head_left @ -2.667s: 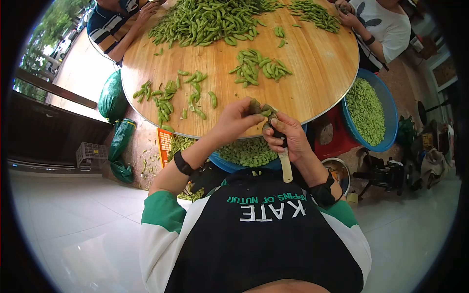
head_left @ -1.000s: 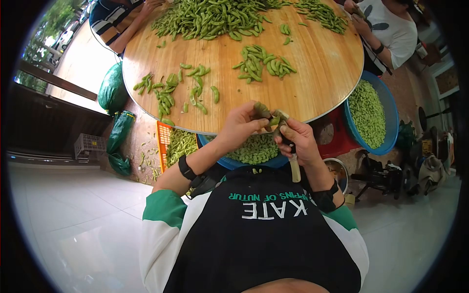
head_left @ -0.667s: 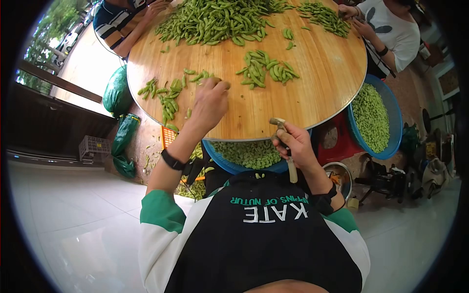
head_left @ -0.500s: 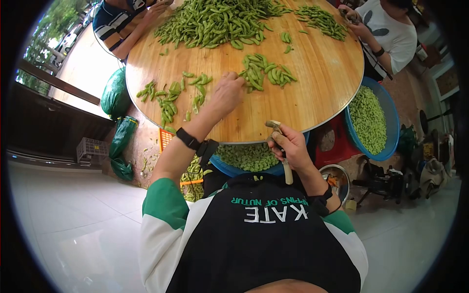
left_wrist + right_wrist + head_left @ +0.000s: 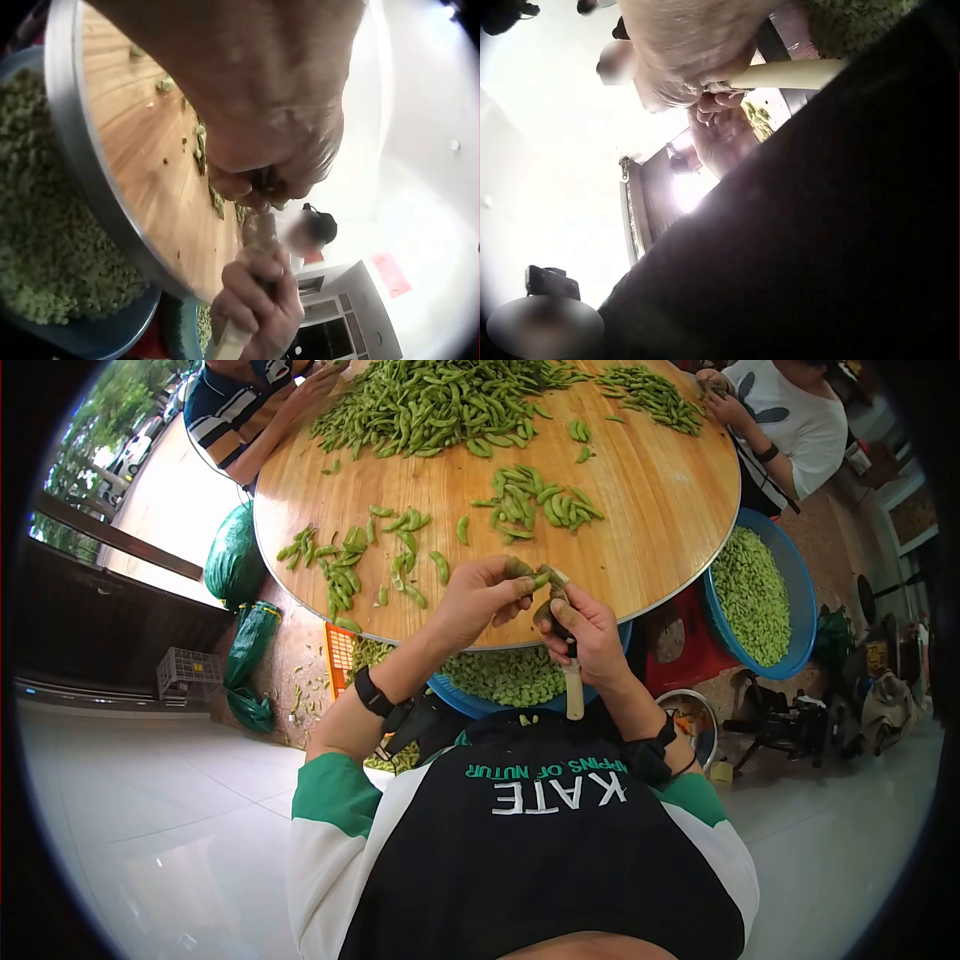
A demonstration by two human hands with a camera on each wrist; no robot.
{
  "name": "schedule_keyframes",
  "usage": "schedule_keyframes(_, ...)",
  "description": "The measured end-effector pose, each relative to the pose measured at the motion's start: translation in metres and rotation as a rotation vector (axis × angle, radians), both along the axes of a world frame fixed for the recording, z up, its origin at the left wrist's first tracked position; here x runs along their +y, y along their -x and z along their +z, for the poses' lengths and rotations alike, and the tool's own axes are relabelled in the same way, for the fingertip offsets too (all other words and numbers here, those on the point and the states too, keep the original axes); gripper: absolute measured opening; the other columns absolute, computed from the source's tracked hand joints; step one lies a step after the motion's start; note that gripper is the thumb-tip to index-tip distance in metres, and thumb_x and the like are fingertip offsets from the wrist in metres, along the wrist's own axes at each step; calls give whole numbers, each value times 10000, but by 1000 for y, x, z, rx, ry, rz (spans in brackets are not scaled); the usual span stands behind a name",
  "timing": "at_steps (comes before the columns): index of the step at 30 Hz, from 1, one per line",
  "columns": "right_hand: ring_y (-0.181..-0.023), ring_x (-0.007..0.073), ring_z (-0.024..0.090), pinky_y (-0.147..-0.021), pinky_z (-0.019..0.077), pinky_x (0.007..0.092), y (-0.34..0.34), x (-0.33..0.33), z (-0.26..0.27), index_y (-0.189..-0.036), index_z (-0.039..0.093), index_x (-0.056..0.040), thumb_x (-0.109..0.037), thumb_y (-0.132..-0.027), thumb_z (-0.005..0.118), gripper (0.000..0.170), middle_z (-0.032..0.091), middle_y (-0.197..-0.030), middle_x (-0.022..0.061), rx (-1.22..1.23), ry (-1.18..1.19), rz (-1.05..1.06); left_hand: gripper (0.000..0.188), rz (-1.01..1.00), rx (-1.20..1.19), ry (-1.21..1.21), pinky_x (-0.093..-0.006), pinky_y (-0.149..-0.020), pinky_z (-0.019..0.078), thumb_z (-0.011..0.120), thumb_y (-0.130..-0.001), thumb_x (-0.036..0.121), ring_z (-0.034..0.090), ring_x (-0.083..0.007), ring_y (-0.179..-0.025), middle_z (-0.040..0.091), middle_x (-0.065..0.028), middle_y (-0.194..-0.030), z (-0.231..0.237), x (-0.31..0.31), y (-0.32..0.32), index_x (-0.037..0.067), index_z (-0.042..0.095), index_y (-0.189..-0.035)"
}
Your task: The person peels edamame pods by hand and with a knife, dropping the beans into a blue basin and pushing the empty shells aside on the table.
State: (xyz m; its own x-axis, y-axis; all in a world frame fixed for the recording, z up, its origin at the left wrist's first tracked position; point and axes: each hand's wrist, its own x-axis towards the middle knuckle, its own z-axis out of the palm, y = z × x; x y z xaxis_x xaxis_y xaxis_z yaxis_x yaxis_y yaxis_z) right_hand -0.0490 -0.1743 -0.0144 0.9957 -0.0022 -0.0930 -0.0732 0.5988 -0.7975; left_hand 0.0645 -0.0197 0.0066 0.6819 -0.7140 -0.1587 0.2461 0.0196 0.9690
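In the head view, my left hand (image 5: 475,600) is over the table's near edge, pinching a green soybean pod (image 5: 541,580) between thumb and fingertips. Close beside it, my right hand (image 5: 588,635) grips a tool with a long cream handle (image 5: 574,695) pointing down toward my body; its working end is mostly hidden by the fingers. The pod's far end meets the right hand's fingertips. Dark, stained coverings or marks show on the fingertips of both hands. The left wrist view shows the right hand (image 5: 259,296) curled round the same pale handle (image 5: 232,343).
A large pod heap (image 5: 430,410) covers the back of the round wooden table (image 5: 640,550); smaller clusters (image 5: 515,500) lie nearer. Below the edge sits a blue basin (image 5: 470,705) of shelled beans, with another basin (image 5: 808,640) at right. Two people sit across the table.
My left hand reached out to the pod cluster mid-table, then came back beside the right hand with a pod. A single pod now lies left of that cluster. The right hand kept its tool.
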Motion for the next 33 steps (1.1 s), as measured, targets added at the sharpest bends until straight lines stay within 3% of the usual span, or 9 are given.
schedule_keyframes(9,-519,63,417,-427,363,190,5,1,-5,-1230,478,-34,-173,-996,451,274,542,-804,45,-32,-57,44,120,3,20,39,-192,-454,367,592,-910,102,488,-56,-518,606,-28,-702,-7,-4,9,-17,607,-923)
schedule_keyframes(15,-503,52,418,-414,355,188,7,3,-3,-1224,515,-27,-132,-979,482,269,561,-796,40,-33,-39,-25,122,59,-308,-16,-199,-499,392,587,-916,111,503,-42,-592,611,-32,-759,-4,-5,19,-8,603,-939)
schedule_keyframes(18,-500,49,412,-414,354,185,7,3,-4,-1245,520,-28,-127,-975,491,289,567,-797,39,-61,7,-48,123,34,-169,69,-209,-503,391,591,-921,120,507,-55,-616,597,-31,-767,-11,-5,15,0,595,-946)
schedule_keyframes(20,-499,50,414,-414,354,183,7,-1,-4,-1246,522,-30,-126,-973,495,291,569,-796,41,-73,12,-29,127,-134,344,284,-217,-495,385,595,-927,131,503,-71,-614,576,-20,-744,-10,-4,9,11,583,-964)
schedule_keyframes(24,-506,62,428,-415,355,180,10,-10,0,-1248,526,-42,-118,-964,511,294,576,-804,59,-23,-166,104,127,-268,671,323,-214,-485,377,591,-933,140,501,-84,-585,567,-16,-726,-9,-1,2,23,577,-979)
schedule_keyframes(27,-514,72,436,-412,361,180,12,-9,3,-1237,535,-53,-118,-960,518,285,581,-813,80,75,-251,65,143,-223,413,180,-237,-487,396,605,-927,141,516,-86,-595,572,-12,-740,-17,-5,5,16,571,-988)
schedule_keyframes(29,-517,75,435,-408,362,180,12,-11,-1,-1227,542,-60,-118,-960,518,275,584,-821,88,90,-278,78,165,-61,-304,140,-295,-493,427,660,-876,125,545,-147,-572,603,-52,-773,-19,-10,10,5,562,-932)
schedule_keyframes(30,-519,78,434,-403,363,181,12,-12,-1,-1217,550,-68,-118,-959,519,264,587,-828,96,102,-304,96,165,-56,-302,140,-295,-493,427,660,-876,125,545,-147,-572,603,-52,-773,-13,-7,14,5,562,-932)
schedule_keyframes(33,-519,91,437,-386,358,185,14,-8,8,-1173,569,-73,-121,-956,526,227,591,-830,111,92,-380,130,187,31,-973,-168,-355,-521,455,699,-809,100,571,-244,-586,593,-101,-781,7,-2,18,3,549,-866)
